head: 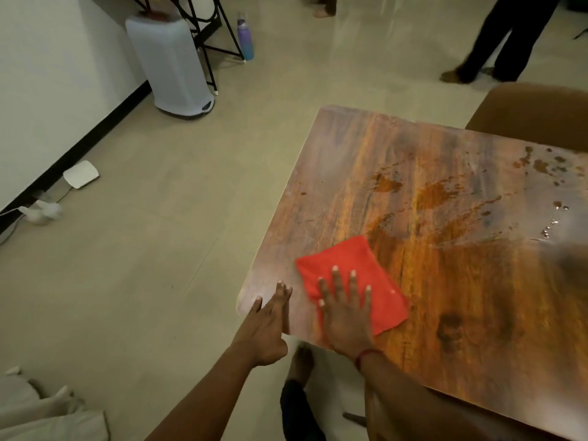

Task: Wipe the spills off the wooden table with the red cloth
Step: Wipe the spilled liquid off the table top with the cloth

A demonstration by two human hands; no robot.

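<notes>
Glossy wooden table [429, 173], wet streaks; right hand [346, 316] flat, fingers spread on folded red cloth [375, 275].

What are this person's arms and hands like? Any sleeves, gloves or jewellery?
Both forearms are bare, with no sleeves in view, and there are no gloves. The right hand has a thin red thread band around its wrist. The left hand and its wrist show no band, ring or watch. Fingernails are short and unpainted.
</notes>
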